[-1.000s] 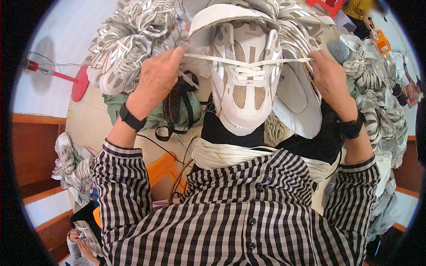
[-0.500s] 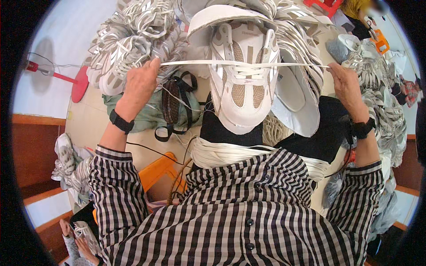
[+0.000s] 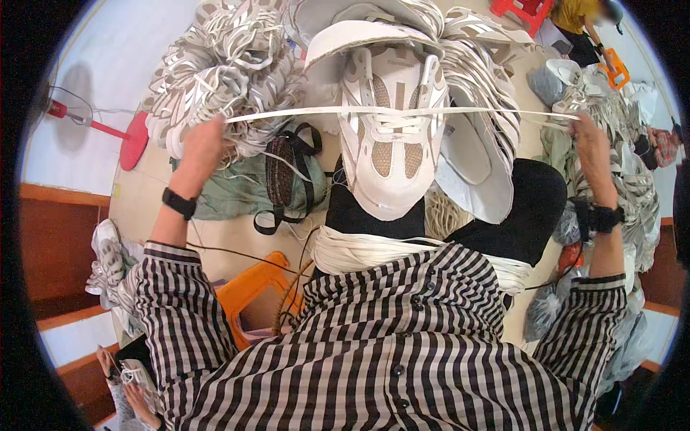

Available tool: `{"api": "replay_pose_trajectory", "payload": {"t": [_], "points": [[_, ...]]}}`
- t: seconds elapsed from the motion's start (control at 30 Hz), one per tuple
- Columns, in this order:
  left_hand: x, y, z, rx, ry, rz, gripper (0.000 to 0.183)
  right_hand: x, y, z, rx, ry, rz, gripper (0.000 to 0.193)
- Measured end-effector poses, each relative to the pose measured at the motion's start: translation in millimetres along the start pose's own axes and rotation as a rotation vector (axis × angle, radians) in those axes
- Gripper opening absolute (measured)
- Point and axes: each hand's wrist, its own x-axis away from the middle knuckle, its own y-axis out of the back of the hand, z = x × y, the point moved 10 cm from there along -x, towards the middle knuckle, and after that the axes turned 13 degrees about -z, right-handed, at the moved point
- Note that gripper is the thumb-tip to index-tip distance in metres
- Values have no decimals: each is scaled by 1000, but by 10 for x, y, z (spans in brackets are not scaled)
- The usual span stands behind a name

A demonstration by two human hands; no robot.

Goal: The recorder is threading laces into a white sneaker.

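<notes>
A white and beige shoe upper [image 3: 388, 188] rests toe toward me over my lap. A white shoelace [image 3: 316, 112] runs from its lower eyelets and is stretched out to both sides, nearly level. At the left, my left hand [image 3: 205, 151] is closed on one lace end. Over on the right, my right hand [image 3: 593, 147] pinches the other end. The lace crosses the shoe's lower eyelet rows, where short bars of lacing show. A bundle of loose white laces [image 3: 366, 248] lies across my lap.
Heaped shoe uppers [image 3: 223, 72] lie beyond my left hand, more [image 3: 632, 187] at the right. A grey-white shoe upper [image 3: 481, 172] leans beside the shoe. Green sack [image 3: 230, 190], black strap [image 3: 280, 172] and orange stool [image 3: 251, 287] are at left. Other people work at far right and lower left.
Both hands have moved farther apart and slightly toward me, drawing longer lengths of lace out on each side. The shoe has stayed nearly in place.
</notes>
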Motion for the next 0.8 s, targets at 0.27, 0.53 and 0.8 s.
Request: {"api": "replay_pose_trajectory", "payload": {"t": [0.27, 0.53, 0.8], "points": [[369, 255, 1859, -242, 252, 8, 15, 414, 905, -1662, 552, 56, -212, 34], [896, 912, 3359, -100, 715, -96, 18, 1056, 1711, -3138, 531, -16, -287, 37], [1414, 1384, 3878, -476, 544, -20, 17, 1606, 2247, -3695, 933, -125, -164, 31]]}}
